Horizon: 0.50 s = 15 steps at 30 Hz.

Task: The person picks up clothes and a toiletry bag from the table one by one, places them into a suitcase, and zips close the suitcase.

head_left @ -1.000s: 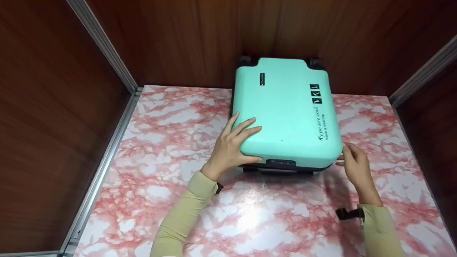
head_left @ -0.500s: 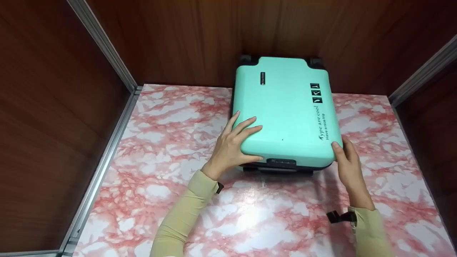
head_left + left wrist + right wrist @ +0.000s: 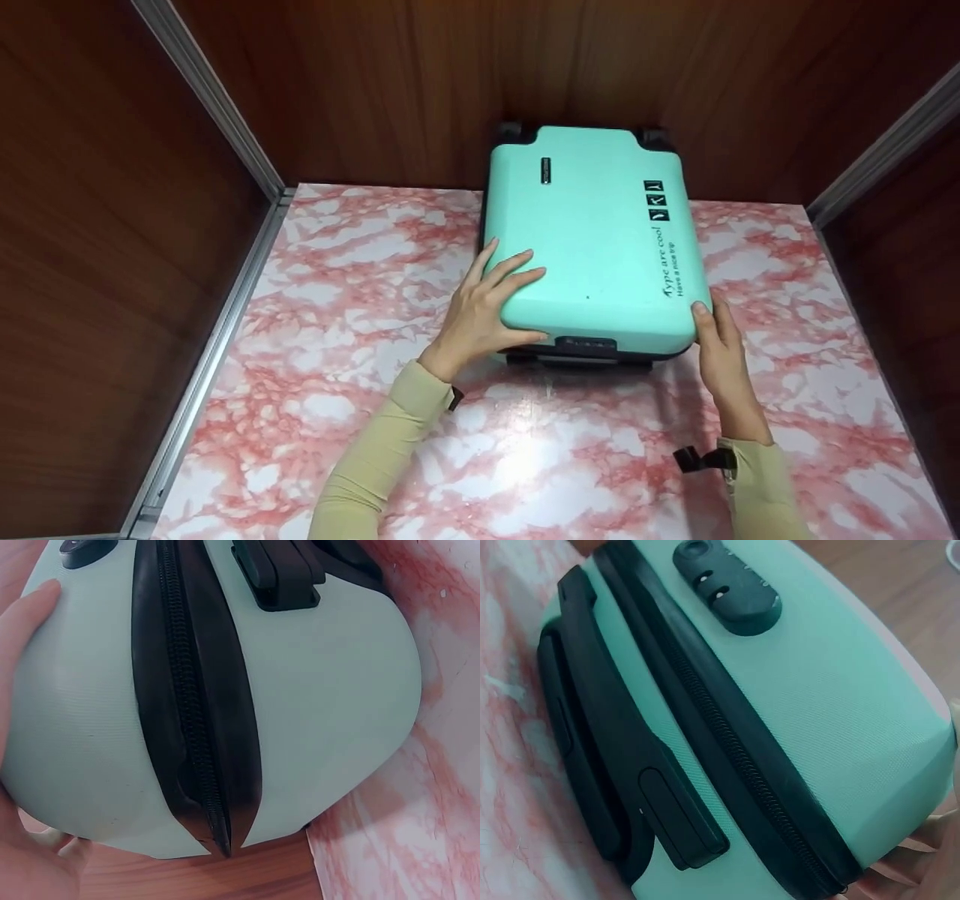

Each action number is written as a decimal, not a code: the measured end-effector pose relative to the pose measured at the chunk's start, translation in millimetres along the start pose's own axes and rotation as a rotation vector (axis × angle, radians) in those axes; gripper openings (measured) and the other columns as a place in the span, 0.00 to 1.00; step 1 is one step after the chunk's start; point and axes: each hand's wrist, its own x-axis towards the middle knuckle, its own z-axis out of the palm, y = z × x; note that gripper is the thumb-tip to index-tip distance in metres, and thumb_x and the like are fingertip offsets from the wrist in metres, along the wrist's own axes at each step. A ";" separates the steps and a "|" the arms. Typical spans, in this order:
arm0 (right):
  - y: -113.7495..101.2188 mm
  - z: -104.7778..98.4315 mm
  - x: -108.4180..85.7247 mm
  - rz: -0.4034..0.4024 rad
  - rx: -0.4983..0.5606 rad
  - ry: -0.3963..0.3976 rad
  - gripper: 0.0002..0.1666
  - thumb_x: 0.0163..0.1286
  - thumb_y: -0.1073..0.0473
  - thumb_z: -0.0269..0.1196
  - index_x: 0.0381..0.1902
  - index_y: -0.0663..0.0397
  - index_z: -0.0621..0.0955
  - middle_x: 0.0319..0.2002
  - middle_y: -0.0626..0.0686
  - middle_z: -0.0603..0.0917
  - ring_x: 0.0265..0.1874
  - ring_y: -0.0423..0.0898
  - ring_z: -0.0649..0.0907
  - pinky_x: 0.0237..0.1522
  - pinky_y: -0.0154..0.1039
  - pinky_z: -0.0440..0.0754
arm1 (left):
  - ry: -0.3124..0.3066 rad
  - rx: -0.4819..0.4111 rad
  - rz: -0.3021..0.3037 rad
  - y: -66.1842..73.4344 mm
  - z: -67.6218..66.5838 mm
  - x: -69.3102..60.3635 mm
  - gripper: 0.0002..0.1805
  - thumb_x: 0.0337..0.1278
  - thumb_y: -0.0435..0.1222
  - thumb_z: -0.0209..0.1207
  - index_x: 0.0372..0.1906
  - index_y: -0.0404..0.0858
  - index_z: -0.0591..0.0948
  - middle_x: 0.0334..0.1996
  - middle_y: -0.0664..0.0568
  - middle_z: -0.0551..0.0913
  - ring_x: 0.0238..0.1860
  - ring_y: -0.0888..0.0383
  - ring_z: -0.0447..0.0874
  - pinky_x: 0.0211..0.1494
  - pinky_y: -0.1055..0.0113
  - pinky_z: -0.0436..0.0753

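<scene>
A mint-green suitcase (image 3: pixel 585 240) lies flat, wheels toward the back wall. My left hand (image 3: pixel 476 311) rests spread over its near left corner, fingers on the top face and thumb along the near side. At the near right corner my right hand (image 3: pixel 721 360) grips the case, thumb on the upper edge; its other fingers go round the side, partly hidden. The near end carries a combination lock (image 3: pixel 727 596), a black carry handle (image 3: pixel 607 705) and a closed zipper (image 3: pixel 187 675) running round the case.
The case lies on a table (image 3: pixel 360 300) with a red and white marbled surface. Dark wooden panels (image 3: pixel 360 90) enclose it at the back, left and right, with metal rails (image 3: pixel 217 330) at the corners and left edge.
My right hand has come in from beside the near right corner and taken hold of it, thumb now on top. The left hand keeps its place; the head view has shifted slightly.
</scene>
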 end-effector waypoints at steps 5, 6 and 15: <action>0.8 2.5 -1.3 0.021 0.008 0.007 0.35 0.84 0.45 0.43 0.82 0.49 0.54 0.76 0.58 0.62 0.66 0.51 0.69 0.62 0.45 0.66 | -0.008 0.019 0.005 -1.3 -0.3 -0.6 0.49 0.39 0.62 0.77 0.70 0.49 0.76 0.73 0.52 0.68 0.78 0.38 0.49 0.75 0.49 0.56; 0.6 2.7 -2.3 0.025 0.009 0.012 0.35 0.84 0.45 0.43 0.82 0.50 0.54 0.76 0.58 0.62 0.66 0.50 0.70 0.62 0.44 0.67 | -0.013 0.021 0.007 -0.9 -0.8 -0.2 0.49 0.40 0.63 0.76 0.70 0.49 0.76 0.73 0.52 0.68 0.78 0.38 0.49 0.75 0.48 0.55; -5.6 -0.1 -5.5 0.018 -0.020 0.057 0.36 0.83 0.42 0.45 0.82 0.49 0.56 0.74 0.58 0.65 0.66 0.50 0.71 0.64 0.47 0.66 | -0.016 -0.089 -0.114 -5.2 -33.6 27.4 0.28 0.67 0.56 0.61 0.63 0.44 0.82 0.66 0.49 0.77 0.70 0.52 0.66 0.72 0.52 0.62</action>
